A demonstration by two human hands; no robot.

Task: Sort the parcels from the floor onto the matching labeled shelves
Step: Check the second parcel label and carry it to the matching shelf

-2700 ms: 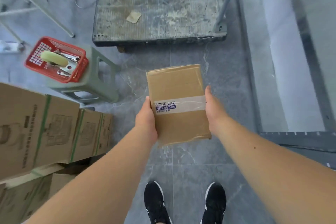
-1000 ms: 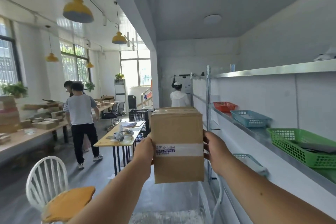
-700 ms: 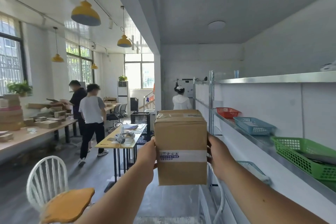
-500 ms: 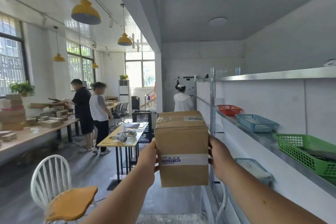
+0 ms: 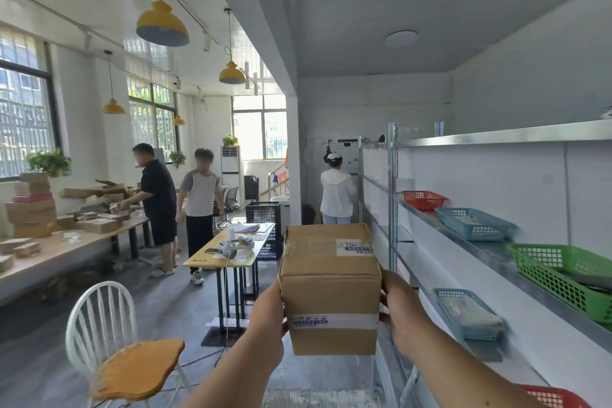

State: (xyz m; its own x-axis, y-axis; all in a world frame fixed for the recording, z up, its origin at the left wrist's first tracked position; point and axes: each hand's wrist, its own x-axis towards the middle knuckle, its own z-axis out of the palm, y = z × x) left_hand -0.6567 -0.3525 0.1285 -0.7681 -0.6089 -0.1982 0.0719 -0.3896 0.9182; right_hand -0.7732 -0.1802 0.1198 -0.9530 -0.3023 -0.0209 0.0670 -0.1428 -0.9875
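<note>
I held the box [image 5: 329, 288] upright between my left hand [image 5: 268, 318] and right hand [image 5: 402, 311], each gripping a side; shelves [image 5: 496, 135] stood right.

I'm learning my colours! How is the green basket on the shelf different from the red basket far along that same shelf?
The green basket sits nearest the camera. The red basket sits farthest along, with a blue basket between them. The green basket holds something flat and dark, but what the red basket holds cannot be seen. The green basket is cut off by the picture's edge, while the red basket shows whole. Both are open-mesh baskets resting on the same metal shelf.
</note>
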